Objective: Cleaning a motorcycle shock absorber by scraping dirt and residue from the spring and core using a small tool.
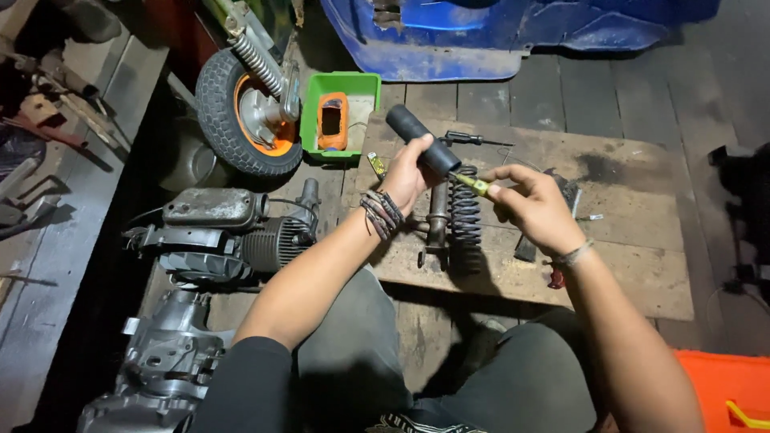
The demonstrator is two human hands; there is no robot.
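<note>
I've got my left hand (409, 172) wrapped round the black tube (423, 141), tilted up-left at frame centre, so its open end faces my right hand (533, 210), whose grip is pinched on a yellow-handled tool (473, 184) feeding into it. Both sit just above the coil spring (465, 212) on the wooden board (634, 273). Free room is right of the board; left is crowded w/ the engine (233, 232), wheel (241, 112) & green tray (341, 84).

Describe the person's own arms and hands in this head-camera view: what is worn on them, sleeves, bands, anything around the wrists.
Both forearms are bare. The left hand has a stack of dark braided cord bracelets wrapped several times round the wrist, and a black sleeve pushed up near the elbow. The right hand has a single thin pale thread band at the wrist; no sleeve shows on that arm. No gloves, rings or watch are visible.
</note>
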